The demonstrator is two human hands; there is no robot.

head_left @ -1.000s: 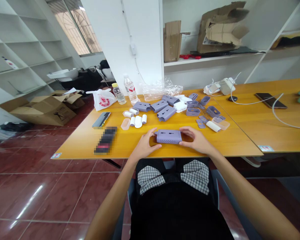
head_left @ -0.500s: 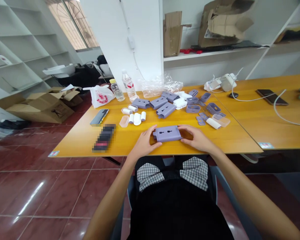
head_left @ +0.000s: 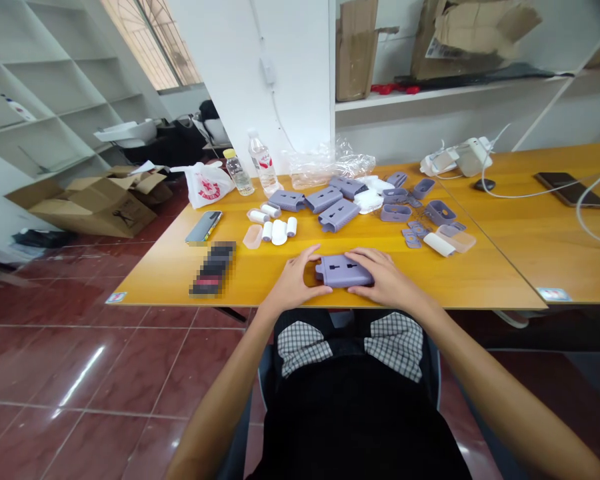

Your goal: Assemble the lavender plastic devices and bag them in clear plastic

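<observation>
Both hands are clasped on the purple plastic case (head_left: pixel 344 271), which lies flat on the yellow wooden table (head_left: pixel 170 280), close to the edge nearest you. Your left hand (head_left: pixel 294 281) cups its left end, and your right hand (head_left: pixel 387 280) lies across its right side with the fingers over the top. It looks held, though not hard.

The case will probably feel light and fairly stiff, perhaps slightly rubbery; the picture can't settle that. Its long sides look like the surest place to hold, since the slots on top give little to grip.

Beyond your hands lie more purple sleeves (head_left: pixel 337 215) and white rolls (head_left: pixel 279 232), near but not touching the case. Farther left sit a phone (head_left: pixel 203 227) and a blurred object (head_left: pixel 213 269). Nothing stands directly against your hands.
</observation>
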